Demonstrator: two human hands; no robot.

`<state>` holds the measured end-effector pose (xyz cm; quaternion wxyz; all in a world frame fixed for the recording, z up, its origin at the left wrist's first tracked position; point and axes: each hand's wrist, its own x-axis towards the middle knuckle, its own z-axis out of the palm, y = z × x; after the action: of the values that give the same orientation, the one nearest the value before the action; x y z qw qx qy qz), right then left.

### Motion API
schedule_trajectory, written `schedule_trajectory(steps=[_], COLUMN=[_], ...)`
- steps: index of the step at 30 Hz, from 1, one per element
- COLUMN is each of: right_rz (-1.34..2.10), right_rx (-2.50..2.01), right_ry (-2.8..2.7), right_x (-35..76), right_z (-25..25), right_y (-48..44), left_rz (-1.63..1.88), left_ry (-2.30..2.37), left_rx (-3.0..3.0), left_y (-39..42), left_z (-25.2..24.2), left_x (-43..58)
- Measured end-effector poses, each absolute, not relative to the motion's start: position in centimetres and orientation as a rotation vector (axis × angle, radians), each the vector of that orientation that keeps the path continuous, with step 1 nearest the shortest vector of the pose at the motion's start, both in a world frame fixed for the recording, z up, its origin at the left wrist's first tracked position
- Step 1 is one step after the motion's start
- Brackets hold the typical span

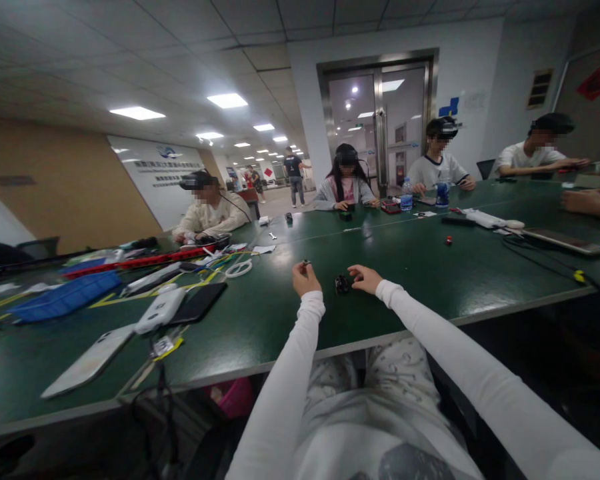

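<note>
Over the green table [280, 320], my left hand [307, 280] is closed, with a small dark piece [306, 263] showing at its fingertips. The piece is too small to name. To its right, a small black object with an uneven outline [341, 285] rests on the tabletop. My right hand [366, 278] is just right of that black object, thumb and fingers apart and bent toward it. I cannot tell whether a fingertip touches it. White sleeves cover both my forearms.
Left lie a blue tray [67, 297], a white phone [93, 360], a black flat case [199, 303] and a coiled white cable [239, 268]. Right are a small red item [449, 240], a power strip [490, 220] and another phone [567, 241]. Several people sit around the table.
</note>
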<state>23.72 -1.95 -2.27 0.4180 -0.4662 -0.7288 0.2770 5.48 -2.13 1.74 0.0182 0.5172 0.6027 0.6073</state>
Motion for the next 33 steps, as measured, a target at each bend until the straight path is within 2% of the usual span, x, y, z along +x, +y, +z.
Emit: schedule_trajectory(steps=[3, 6, 11, 14, 17, 23, 33], right_rz=[0.694, 0.702, 0.67, 0.659, 0.67, 0.693, 0.685], right_rx=[-1.175, -1.187, -1.186, -1.19, -1.189, -1.179, -1.185], right_ry=[-1.833, -1.823, -1.819, -1.812, -1.804, -1.813, -1.816], right_x=[23.8, 23.8, 23.7, 23.7, 23.7, 23.7, 23.8], right_z=[-2.3, -2.2, -2.2, -2.3, -2.4, -2.4, -2.9], right_y=[-1.9, -2.0, -2.0, -1.9, -1.9, -2.1, -2.1], left_rz=[1.974, 1.896, 1.323, 0.941, 0.772, 0.679, 0.706], left_ry=[1.92, 1.827, 1.519, 1.494, 1.539, 1.9, 2.656], left_rx=[1.404, 1.44, 2.103, 2.447, 2.619, 2.524, 1.858], left_y=[-2.1, -2.1, -2.8, -3.6, -3.8, -2.5, -4.1], left_z=[2.0, 1.8, 1.2, 1.0, 1.2, 2.0, 3.9], left_x=[4.8, 5.0, 6.9, 7.8, 7.7, 1.6, -13.9])
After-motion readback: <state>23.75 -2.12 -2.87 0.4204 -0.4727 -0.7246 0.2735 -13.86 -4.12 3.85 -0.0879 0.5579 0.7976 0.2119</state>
